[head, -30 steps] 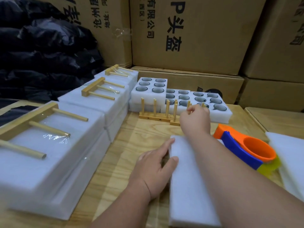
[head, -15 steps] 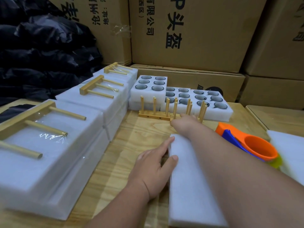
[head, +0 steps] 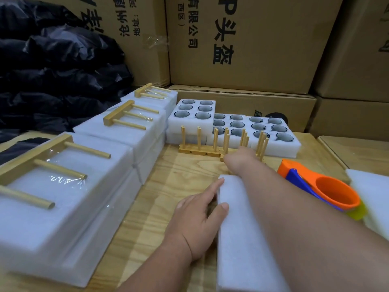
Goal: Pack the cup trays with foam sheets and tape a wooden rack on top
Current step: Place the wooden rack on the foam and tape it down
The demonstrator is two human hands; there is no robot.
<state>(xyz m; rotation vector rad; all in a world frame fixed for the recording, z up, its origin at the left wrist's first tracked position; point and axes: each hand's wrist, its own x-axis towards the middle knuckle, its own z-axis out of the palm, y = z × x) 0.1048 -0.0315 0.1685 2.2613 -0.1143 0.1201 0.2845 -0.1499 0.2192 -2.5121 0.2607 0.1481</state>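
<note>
A white foam-covered pack (head: 237,239) lies on the wooden table in front of me. My left hand (head: 197,220) rests against its left edge, fingers along the side and thumb on top. My right hand (head: 240,161) reaches across to upright wooden racks at the back, fingers curled down at the base of the right rack (head: 262,144). A second rack (head: 197,149) stands just left of it. Behind them sit three white foam cup trays (head: 189,123) with glass cups in their holes.
Three taped packs with racks on top (head: 63,207) line the left side. An orange and blue tape dispenser (head: 328,190) lies at the right, beside a stack of foam sheets (head: 372,190). Cardboard boxes (head: 252,49) wall the back; black bags (head: 52,70) pile up far left.
My right hand dropped from the tops of the rack pegs to the rack's base. My left hand stayed on the foam pack's edge.
</note>
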